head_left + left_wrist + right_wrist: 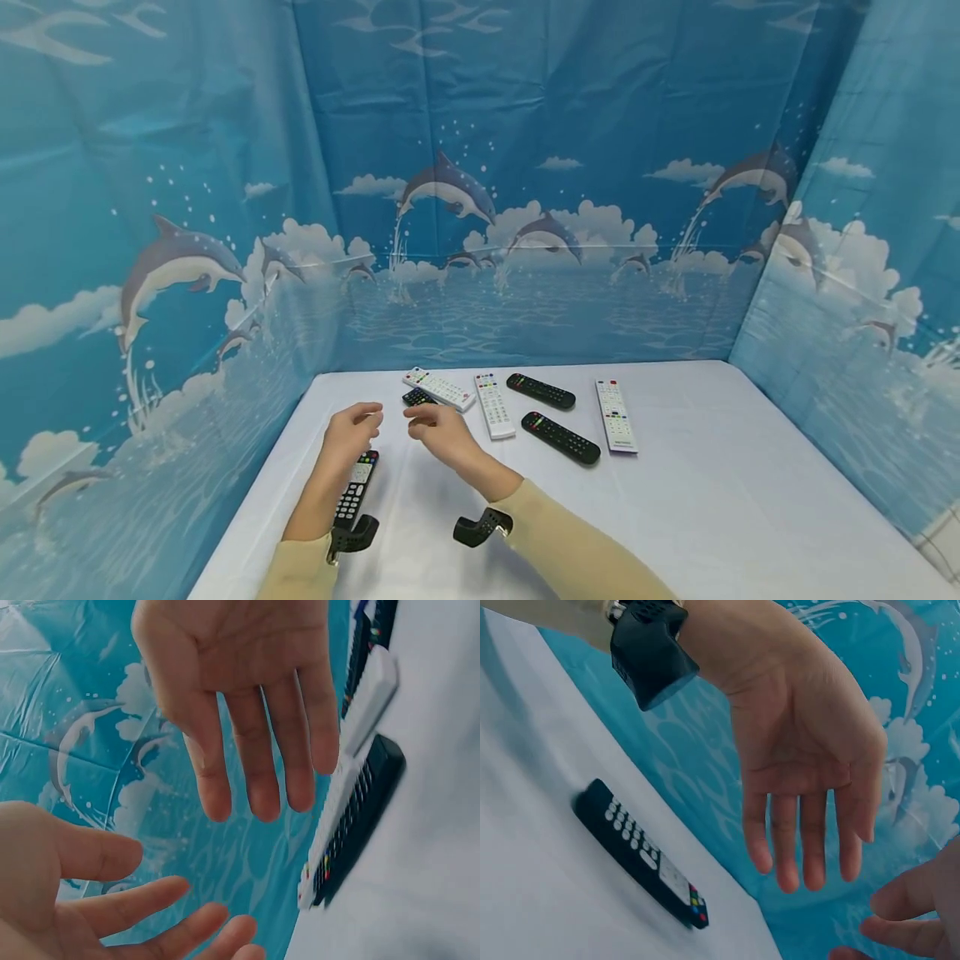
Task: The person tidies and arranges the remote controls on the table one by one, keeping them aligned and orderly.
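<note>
My left hand (354, 433) hovers over the left part of the white table, fingers relaxed and holding nothing. Below its forearm lies a black remote control (362, 479) with a grey button panel, partly covered by the arm; the right wrist view shows that black remote (641, 851) whole. My right hand (444, 433) faces the left one across a small gap, its palm bare in the left wrist view and its fingers extended. Just beyond it, a small black remote (417, 397) lies partly beneath a white remote (442, 389).
To the right lie a white remote (493, 406), two black remotes, one farther back (541, 391) and one nearer (561, 439), and another white remote (617, 417). A blue dolphin-print curtain (525, 308) encloses the table (712, 500) at the back and sides.
</note>
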Tool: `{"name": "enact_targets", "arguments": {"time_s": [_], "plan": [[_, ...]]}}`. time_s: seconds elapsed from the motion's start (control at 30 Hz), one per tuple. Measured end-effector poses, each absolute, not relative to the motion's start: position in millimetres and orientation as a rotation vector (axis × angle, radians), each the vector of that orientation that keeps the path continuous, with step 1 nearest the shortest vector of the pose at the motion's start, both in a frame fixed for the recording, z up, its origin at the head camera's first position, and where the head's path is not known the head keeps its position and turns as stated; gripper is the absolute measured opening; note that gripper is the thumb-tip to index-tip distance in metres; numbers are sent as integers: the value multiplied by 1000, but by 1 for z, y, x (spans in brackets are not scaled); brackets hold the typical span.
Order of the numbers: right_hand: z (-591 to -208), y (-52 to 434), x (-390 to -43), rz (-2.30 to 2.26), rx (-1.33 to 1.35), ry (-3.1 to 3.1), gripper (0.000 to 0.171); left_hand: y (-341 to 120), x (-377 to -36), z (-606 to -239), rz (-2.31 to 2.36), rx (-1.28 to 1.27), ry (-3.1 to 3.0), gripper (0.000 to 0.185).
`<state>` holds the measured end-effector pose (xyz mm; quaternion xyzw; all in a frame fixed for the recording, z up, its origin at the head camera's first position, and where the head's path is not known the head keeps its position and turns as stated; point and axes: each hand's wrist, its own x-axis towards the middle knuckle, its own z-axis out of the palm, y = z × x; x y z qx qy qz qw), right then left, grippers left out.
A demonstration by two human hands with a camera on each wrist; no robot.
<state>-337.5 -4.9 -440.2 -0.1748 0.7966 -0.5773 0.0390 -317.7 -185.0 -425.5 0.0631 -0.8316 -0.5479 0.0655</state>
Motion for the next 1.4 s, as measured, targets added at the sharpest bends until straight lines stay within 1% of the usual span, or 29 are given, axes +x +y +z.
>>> {"name": "enact_targets", "arguments": {"time_s": [0.2,0.43,0.5,0.7,0.8,0.9,1.07,1.27,1.4], "plan": [[-442,12,-356,-1721,-497,2621,31,-165,-331,-425,-1970,266,-2296,40],[-455,28,-372,-1758,-340,2632,37,-146,-349,-436,-2251,348,-2130,49],[-461,30,-376,-1753,-297,2638,42,-143,-355,-443,-2344,375,-2065,52],[-477,28,-383,-1711,-197,2635,63,-137,-367,-463,-2584,449,-1884,60],[-482,27,-386,-1711,-161,2601,65,-133,-368,-469,-2668,501,-1790,61],[-485,27,-389,-1718,-149,2562,65,-129,-368,-474,-2723,501,-1725,62],[-483,27,-391,-1718,-114,2542,64,-125,-369,-478,-2773,415,-1700,60],[-487,30,-393,-1755,-71,2482,55,-122,-373,-483,-2699,446,-1778,54],[-491,34,-393,-1788,-67,2429,50,-126,-372,-489,-2642,422,-1870,45]]}}
